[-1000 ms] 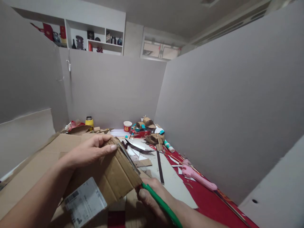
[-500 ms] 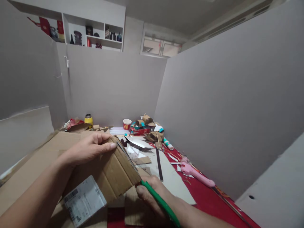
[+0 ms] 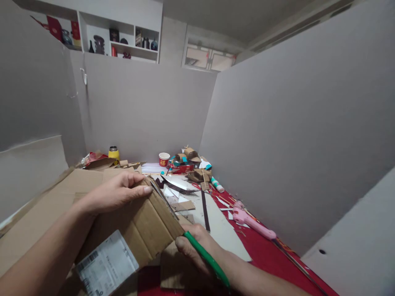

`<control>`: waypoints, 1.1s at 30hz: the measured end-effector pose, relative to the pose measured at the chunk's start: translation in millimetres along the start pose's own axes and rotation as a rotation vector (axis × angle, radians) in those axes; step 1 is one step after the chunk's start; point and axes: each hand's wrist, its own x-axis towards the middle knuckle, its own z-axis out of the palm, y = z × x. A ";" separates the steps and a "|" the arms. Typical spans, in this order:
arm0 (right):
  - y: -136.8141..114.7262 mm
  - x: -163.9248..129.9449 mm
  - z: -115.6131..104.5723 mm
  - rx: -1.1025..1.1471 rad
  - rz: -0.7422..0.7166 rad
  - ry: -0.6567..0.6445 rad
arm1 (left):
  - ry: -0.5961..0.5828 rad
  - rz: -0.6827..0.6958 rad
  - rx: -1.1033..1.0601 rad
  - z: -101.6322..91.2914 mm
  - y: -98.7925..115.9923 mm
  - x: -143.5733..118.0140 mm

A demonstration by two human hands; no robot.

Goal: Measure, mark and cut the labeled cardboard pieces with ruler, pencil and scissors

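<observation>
The creased cardboard piece (image 3: 156, 226) is between the two hands, tilted, its cut edge facing away from the left hand (image 3: 125, 190) and running down toward the right. It should be light and fairly stiff, likely to bend along its fold lines, dry enough not to slip; a pinch near the far corner, clear of the edge, looks the best hold. The left hand grips it there, thumb on the upper face. The right hand (image 3: 200, 246) is closed around a green-handled tool (image 3: 210, 261), probably scissors, at the near end of that edge. A glossy paper label (image 3: 108, 263) lies flat on the piece, below the left hand. Beyond the right hand are a smooth white board (image 3: 225, 234), a thin dark strip (image 3: 205, 211), and a pink plastic glue gun (image 3: 253, 222) on red cloth (image 3: 268, 263).
</observation>
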 end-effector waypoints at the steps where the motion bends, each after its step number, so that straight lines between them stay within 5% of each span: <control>1: 0.1 0.0 0.7 0.030 0.031 -0.003 | 0.008 0.006 0.009 -0.2 -0.1 0.2; 6: 2.3 1.4 3.2 0.094 0.078 0.059 | 0.161 0.084 0.097 -2.2 -0.1 2.1; 11: 8.8 3.5 0.7 0.191 0.167 0.341 | 0.880 0.290 0.113 -2.8 10.9 -3.6; 13: 13.2 6.3 -1.9 0.237 0.168 0.416 | 1.006 0.342 0.063 1.8 14.9 -6.3; 15: 17.9 10.1 -5.4 0.308 0.159 0.508 | 0.890 0.327 -0.011 12.6 14.5 -5.0; 19: 24.2 16.0 -12.0 0.494 0.109 0.665 | 0.144 -0.029 -0.258 53.9 -4.9 12.8; 21: 24.6 16.7 -12.3 0.534 0.086 0.697 | -0.005 -0.156 -0.434 76.9 -20.9 25.1; 26: 21.5 14.1 -4.4 0.456 0.037 0.607 | 0.172 -0.112 -0.700 100.1 -47.2 45.1; 33: 25.6 8.0 6.0 0.365 0.053 0.537 | 0.634 0.157 -0.880 69.6 -23.6 37.9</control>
